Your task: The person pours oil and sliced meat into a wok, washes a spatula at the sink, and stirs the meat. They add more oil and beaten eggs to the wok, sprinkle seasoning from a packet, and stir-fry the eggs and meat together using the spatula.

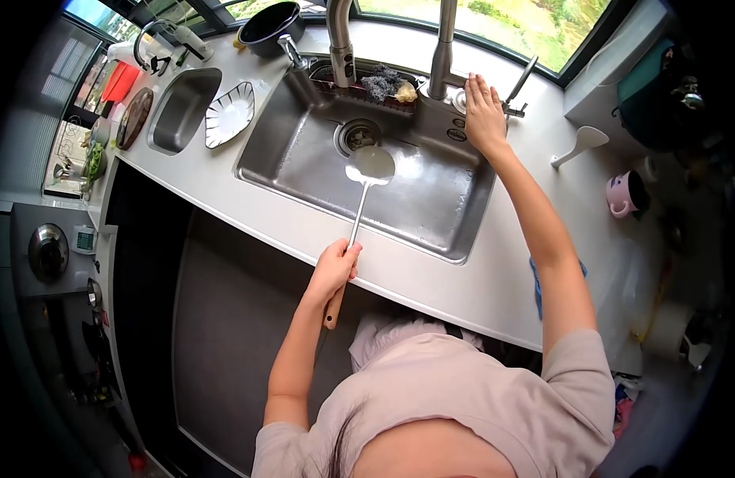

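My left hand [333, 271] is wrapped round the handle of a metal ladle [359, 213] with a wooden grip end. The ladle's round bowl hangs over the large steel sink [304, 171], near the drain [358, 137]. At the sink's back right, my right hand [484, 111] lies with its fingers stretched out over the rim beside the faucet base. Its fingertips cover part of a round fitting there. A tall metal faucet [340, 48] stands behind the sink, with a grey scrubber [381, 82] and a yellowish sponge [405, 92] to its right.
Left of the sink are a white ridged dish [229, 115], a small sink [184, 110] and a black basin [272, 29]. On the right stand a white scoop [580, 145] and a pink mug [622, 194]. A blue cloth [536, 287] lies beneath my right arm.
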A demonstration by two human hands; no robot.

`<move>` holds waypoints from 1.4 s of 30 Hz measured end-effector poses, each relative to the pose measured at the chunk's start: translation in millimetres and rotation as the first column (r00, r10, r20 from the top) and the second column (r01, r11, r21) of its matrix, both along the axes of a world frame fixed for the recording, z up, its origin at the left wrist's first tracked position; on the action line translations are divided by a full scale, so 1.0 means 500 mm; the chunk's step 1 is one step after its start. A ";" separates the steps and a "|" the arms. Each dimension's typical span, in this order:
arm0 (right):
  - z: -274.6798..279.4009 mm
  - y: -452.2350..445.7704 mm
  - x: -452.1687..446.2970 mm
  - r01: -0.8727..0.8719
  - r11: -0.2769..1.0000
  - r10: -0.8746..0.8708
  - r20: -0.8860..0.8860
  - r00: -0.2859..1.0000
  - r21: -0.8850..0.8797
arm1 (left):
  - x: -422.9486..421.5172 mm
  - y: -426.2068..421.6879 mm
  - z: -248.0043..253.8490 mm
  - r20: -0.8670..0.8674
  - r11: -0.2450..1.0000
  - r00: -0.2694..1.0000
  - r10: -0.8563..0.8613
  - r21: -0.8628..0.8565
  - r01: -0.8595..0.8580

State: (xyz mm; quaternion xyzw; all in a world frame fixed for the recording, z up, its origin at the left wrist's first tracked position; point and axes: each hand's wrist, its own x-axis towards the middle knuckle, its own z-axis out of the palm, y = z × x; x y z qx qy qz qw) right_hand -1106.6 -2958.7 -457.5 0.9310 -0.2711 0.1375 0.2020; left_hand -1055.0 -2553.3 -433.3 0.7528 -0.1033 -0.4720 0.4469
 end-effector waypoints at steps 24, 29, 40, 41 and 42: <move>-0.163 0.321 0.324 -0.413 0.444 -0.001 0.461 0.887 0.795 | 0.273 0.067 0.000 0.262 0.952 0.915 -0.306 0.099 0.290; -0.168 0.308 0.342 -0.435 0.490 0.011 0.493 0.870 0.755 | 0.310 0.073 0.003 0.327 0.938 0.880 -0.345 0.086 0.336; -0.187 0.285 0.397 -0.425 0.090 -0.424 0.421 0.802 0.900 | 0.372 0.062 0.032 0.198 0.960 0.939 -0.280 0.073 0.270; -0.196 0.293 0.388 -0.436 0.097 -0.364 0.439 0.821 0.895 | 0.371 0.057 0.034 0.163 0.964 0.950 -0.265 0.046 0.261; -0.215 0.295 0.384 -0.447 0.104 -0.301 0.456 0.837 0.888 | 0.371 0.051 0.035 0.129 0.968 0.959 -0.251 0.019 0.250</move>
